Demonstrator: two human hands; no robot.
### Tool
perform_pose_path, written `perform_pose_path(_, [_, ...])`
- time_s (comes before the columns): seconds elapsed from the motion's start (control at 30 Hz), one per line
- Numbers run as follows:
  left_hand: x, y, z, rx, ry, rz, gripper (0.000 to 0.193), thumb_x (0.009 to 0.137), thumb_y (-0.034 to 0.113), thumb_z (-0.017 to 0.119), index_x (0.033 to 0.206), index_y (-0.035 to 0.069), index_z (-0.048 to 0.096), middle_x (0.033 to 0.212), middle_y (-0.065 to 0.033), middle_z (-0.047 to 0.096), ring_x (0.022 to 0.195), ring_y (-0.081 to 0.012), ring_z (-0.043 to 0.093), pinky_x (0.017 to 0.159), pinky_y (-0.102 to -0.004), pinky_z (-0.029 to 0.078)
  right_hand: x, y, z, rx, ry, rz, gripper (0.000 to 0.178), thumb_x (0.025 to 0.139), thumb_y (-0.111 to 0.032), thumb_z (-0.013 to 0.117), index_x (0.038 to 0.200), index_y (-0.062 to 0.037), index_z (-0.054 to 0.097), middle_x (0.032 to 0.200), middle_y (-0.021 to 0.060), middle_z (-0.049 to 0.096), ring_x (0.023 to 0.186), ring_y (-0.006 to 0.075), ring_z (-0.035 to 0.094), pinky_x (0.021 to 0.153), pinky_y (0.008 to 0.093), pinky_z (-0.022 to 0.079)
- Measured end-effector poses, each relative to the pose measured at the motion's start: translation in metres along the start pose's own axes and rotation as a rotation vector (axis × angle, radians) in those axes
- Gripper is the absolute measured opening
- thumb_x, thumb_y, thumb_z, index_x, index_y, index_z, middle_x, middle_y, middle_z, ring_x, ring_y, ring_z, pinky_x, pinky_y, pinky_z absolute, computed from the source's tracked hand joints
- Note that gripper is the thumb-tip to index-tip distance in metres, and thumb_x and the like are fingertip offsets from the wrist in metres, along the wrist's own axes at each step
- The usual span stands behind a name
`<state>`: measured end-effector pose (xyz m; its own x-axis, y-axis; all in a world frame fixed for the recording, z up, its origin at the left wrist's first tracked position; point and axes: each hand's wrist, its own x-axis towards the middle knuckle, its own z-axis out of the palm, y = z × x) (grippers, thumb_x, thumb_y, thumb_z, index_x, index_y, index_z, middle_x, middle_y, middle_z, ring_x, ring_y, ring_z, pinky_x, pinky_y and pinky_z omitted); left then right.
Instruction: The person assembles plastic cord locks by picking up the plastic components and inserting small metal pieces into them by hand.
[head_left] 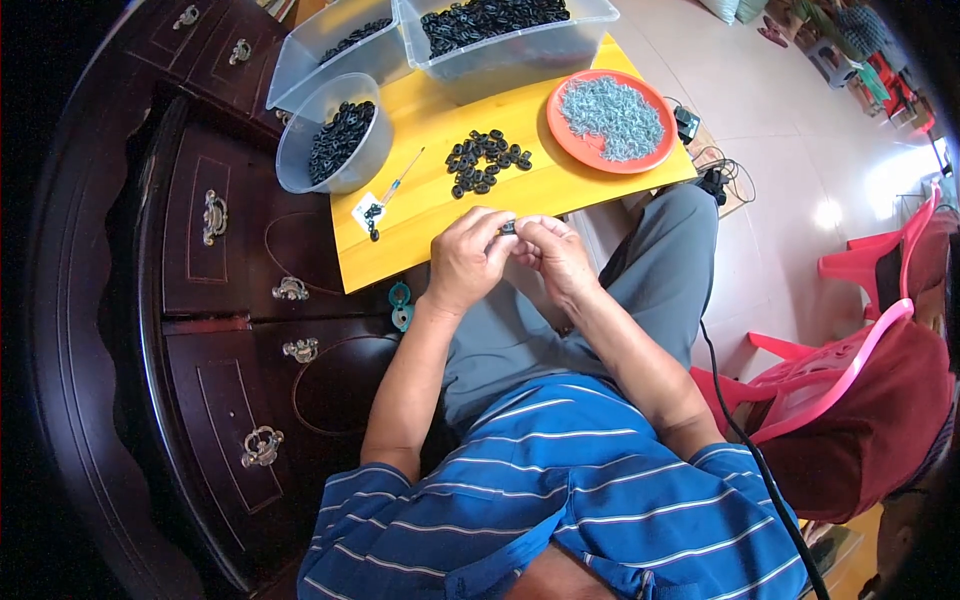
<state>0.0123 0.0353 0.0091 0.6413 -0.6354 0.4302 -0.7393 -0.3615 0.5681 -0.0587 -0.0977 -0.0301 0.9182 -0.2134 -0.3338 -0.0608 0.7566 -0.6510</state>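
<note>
My left hand [466,258] and my right hand [553,255] meet at the near edge of a yellow wooden board [430,205]. Together their fingertips pinch one small black ring part [508,228]. A loose pile of the same black ring parts [484,160] lies on the board just beyond my hands. Further right sits an orange plate [560,135] heaped with small silvery metal pieces [612,117].
A round clear tub of black rings [338,140] stands at the board's left edge, with two larger clear bins [500,40] behind. A thin blue-tipped tool [402,177] and a small white tag lie on the board. Dark wooden drawers [215,300] are at left, pink plastic chairs [850,350] at right.
</note>
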Motion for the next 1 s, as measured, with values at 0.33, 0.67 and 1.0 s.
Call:
perform_pose_path(0.33, [0.001, -0.001, -0.001, 0.005, 0.018, 0.072, 0.024, 0.080, -0.001, 0.070, 0.104, 0.001, 0.068, 0.090, -0.0121, 0.067, 0.077, -0.0266, 0.067, 0.068, -0.0340, 0.054, 0.001, 0.007, -0.001, -0.037, -0.003, -0.024, 0.010, 0.092, -0.014, 0.064, 0.086, -0.0059, 0.066, 0.078, -0.0008, 0.062, 0.068, 0.0058, 0.053, 0.063, 0.0203, 0.042])
perform_pose_path(0.67, [0.000, 0.001, 0.001, -0.133, -0.001, -0.099, 0.029, 0.078, -0.004, 0.071, 0.107, 0.000, 0.068, 0.086, -0.0079, 0.065, 0.061, -0.0126, 0.059, 0.057, -0.0264, 0.049, 0.005, 0.009, -0.004, -0.034, -0.022, -0.044, 0.009, 0.092, -0.014, 0.064, 0.088, -0.0067, 0.066, 0.077, -0.0019, 0.060, 0.068, 0.0060, 0.053, 0.064, 0.0211, 0.042])
perform_pose_path(1.0, [-0.003, -0.006, 0.006, -0.119, 0.027, -0.061, 0.022, 0.078, -0.004, 0.071, 0.099, 0.000, 0.069, 0.082, -0.0071, 0.065, 0.059, -0.0120, 0.058, 0.055, -0.0258, 0.048, 0.002, 0.014, -0.003, -0.103, 0.027, -0.039, 0.010, 0.091, -0.017, 0.064, 0.089, -0.0079, 0.067, 0.079, -0.0029, 0.061, 0.072, 0.0058, 0.054, 0.067, 0.0226, 0.043])
